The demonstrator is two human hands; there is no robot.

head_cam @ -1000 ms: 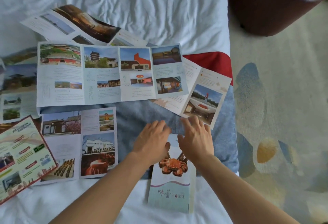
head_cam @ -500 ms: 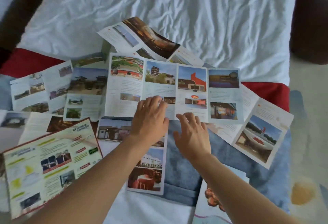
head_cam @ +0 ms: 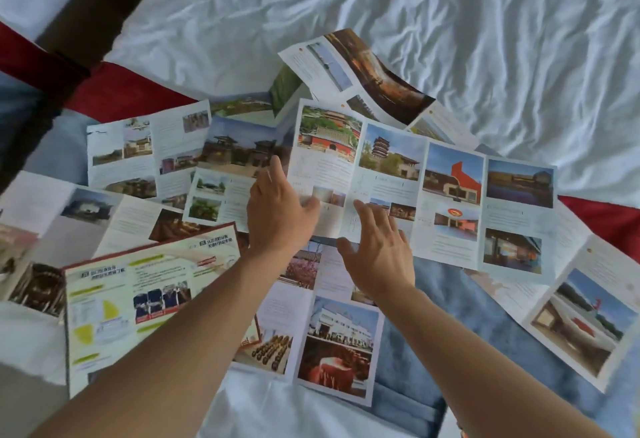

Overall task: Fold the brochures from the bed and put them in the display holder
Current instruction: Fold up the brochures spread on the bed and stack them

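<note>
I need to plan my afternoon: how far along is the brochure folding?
Nothing looks done here: no folded brochure and no display holder are in view. In hand: the left hand and right hand reach onto the four-panel brochure, which lies unfolded. Left: the other open brochures spread over the bed.

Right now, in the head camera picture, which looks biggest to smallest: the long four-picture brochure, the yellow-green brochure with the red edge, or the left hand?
1. Four-picture brochure, the widest.
2. Yellow-green brochure; it lies nearer the camera, so that gap is unsure.
3. Left hand, clearly smallest.
</note>
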